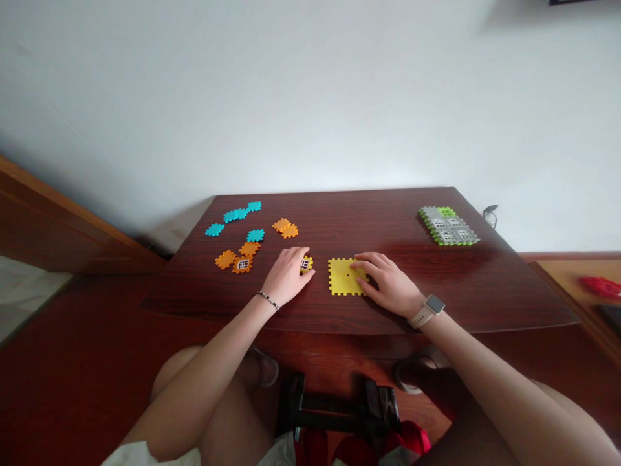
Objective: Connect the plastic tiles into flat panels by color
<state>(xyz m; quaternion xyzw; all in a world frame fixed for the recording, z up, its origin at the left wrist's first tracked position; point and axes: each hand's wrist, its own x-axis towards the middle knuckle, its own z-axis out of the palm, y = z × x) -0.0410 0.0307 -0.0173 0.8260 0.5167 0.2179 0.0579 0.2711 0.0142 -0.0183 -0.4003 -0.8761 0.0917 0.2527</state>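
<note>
My left hand (287, 272) is curled round a small yellow tile with a white window grid (305, 265), its thumb and fingers on either side; part of the tile is hidden under the palm. To the right, a larger flat yellow square with toothed edges (339, 277), apparently made of joined tiles, lies on the table. My right hand (385, 279) rests on its right side with thumb and forefinger apart, covering that edge. A small gap separates the window tile from the yellow square.
On the dark wooden table (349, 223), loose blue tiles (235, 215) and orange tiles (226, 259) lie at the left, among them an orange window tile (242, 264). A grey and green tile stack (449, 226) lies at the right. A white wall (310, 97) rises behind.
</note>
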